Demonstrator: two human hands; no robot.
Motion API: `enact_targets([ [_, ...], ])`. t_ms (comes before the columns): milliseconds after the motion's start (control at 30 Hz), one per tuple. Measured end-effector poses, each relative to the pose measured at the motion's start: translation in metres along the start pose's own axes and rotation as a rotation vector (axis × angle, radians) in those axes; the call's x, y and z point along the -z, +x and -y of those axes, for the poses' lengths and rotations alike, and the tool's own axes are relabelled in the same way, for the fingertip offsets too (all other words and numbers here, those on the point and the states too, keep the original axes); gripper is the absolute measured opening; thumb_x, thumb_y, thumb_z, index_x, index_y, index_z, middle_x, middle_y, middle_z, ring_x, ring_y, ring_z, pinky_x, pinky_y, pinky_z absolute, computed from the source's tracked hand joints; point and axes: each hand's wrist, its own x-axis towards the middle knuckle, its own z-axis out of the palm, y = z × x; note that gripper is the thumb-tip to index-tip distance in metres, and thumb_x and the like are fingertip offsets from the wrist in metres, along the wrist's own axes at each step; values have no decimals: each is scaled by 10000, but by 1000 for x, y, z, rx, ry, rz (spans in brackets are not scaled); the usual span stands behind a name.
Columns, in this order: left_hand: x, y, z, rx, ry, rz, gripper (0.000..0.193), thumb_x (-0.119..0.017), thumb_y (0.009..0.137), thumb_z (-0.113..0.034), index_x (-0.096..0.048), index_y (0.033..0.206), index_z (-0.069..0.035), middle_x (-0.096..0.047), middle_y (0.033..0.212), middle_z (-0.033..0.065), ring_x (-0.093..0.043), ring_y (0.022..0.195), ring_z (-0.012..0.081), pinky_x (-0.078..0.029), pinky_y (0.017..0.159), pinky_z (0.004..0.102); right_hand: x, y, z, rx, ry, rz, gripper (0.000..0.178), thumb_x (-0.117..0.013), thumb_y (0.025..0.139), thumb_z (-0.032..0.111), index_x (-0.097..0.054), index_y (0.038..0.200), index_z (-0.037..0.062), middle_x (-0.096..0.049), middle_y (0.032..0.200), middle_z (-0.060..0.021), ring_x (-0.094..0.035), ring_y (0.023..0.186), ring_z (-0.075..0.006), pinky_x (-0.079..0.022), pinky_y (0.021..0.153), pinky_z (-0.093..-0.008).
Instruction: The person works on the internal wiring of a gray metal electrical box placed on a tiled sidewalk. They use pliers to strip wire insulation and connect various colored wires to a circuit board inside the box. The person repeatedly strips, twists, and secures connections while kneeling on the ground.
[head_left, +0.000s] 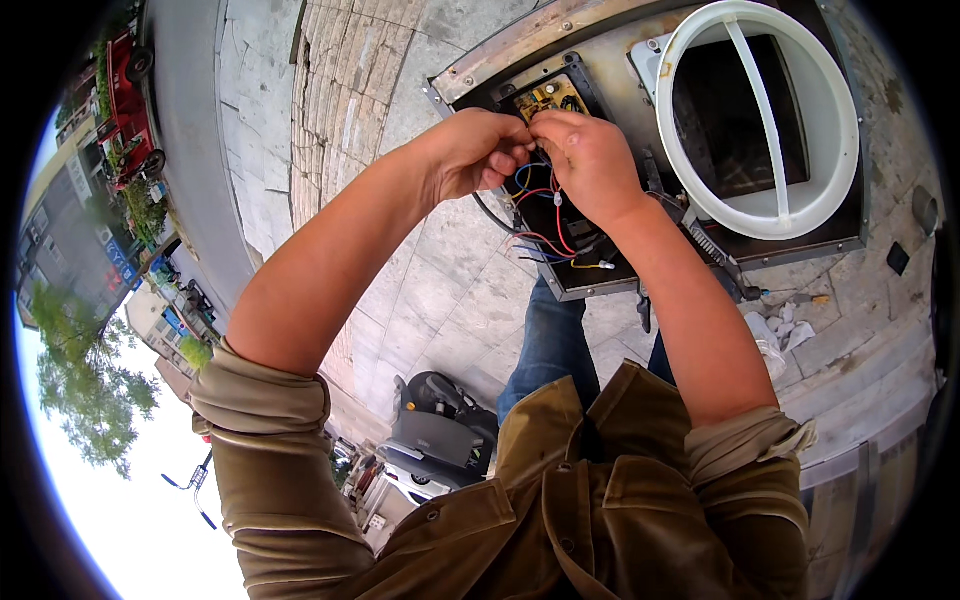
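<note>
My left hand [482, 152] and my right hand [592, 165] meet fingertip to fingertip over an opened metal appliance housing [600, 60]. Both are closed in a pinch. Whatever sits between the fingertips is too small and covered to name. Loose red, blue and yellow wires [562, 232] loop down just below the fingers, and a small white connector [557, 199] hangs among them. Directly beyond my hands, a yellowish circuit board [548, 98] sits in a dark frame inside the housing, partly covered by my fingers.
A white round ring with a crossbar [668, 120] stands on the housing's right side. White scraps [788, 328] and a small black piece [898, 260] lie on the stone paving. A grey and black machine [440, 430] stands behind my left side. A red vehicle [128, 110] is at far left.
</note>
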Motion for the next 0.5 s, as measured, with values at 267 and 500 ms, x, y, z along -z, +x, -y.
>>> enact_targets([
  [267, -1, -28, 4, -1367, 1831, -452, 190, -642, 793, -95, -627, 981, -72, -636, 994, 52, -655, 782, 243, -543, 643, 331, 5, 8, 1, -174, 120, 30, 117, -668, 795, 34, -684, 901, -13, -669, 864, -189, -647, 811, -358, -510, 721, -385],
  [500, 6, -16, -5, -1644, 2039, -335, 128, -613, 766, -131, -604, 886, -85, -543, 772, 27, -628, 692, 189, -516, 546, 302, 4, 9, 0, -239, 153, 47, 110, -676, 798, 43, -676, 897, -4, -659, 819, -189, -636, 737, -346, -498, 684, -370],
])
